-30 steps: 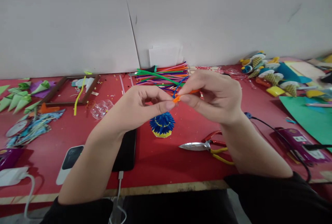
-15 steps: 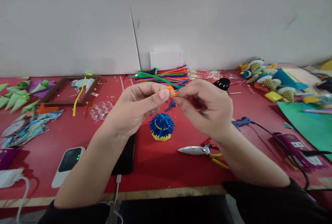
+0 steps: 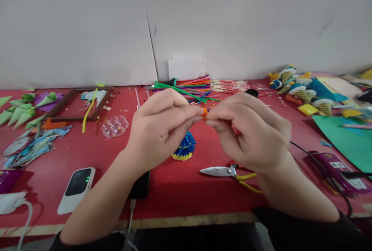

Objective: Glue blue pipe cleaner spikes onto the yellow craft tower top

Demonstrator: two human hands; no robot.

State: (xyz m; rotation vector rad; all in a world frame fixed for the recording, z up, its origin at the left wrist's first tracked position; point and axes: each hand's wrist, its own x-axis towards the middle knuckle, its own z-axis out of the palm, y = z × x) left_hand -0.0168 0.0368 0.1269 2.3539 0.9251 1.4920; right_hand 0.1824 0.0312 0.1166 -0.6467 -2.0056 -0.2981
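Observation:
A small orange piece (image 3: 205,112) is pinched between the fingertips of both hands, above the middle of the red table. My left hand (image 3: 162,127) grips it from the left with thumb and forefinger. From the right, my right hand (image 3: 252,130) holds its other side in a pinch. Most of the piece is hidden by the fingers. Below and behind my left hand stands a blue, spiky paper object (image 3: 186,145) with a yellow base, partly covered by that hand. Scissors (image 3: 221,171) with yellow handles lie below my right hand.
Pipe cleaners (image 3: 183,86) lie by the wall. A clear flower-shaped tray (image 3: 114,126), a brown frame (image 3: 75,119) and a white device (image 3: 76,191) are at the left. At the right are green paper (image 3: 345,138), a purple box (image 3: 337,173) and small cone-shaped crafts (image 3: 302,92).
Both hands have moved right with the orange piece, my right hand farther. My left hand now covers part of the blue object, and the orange piece shows less between the fingers.

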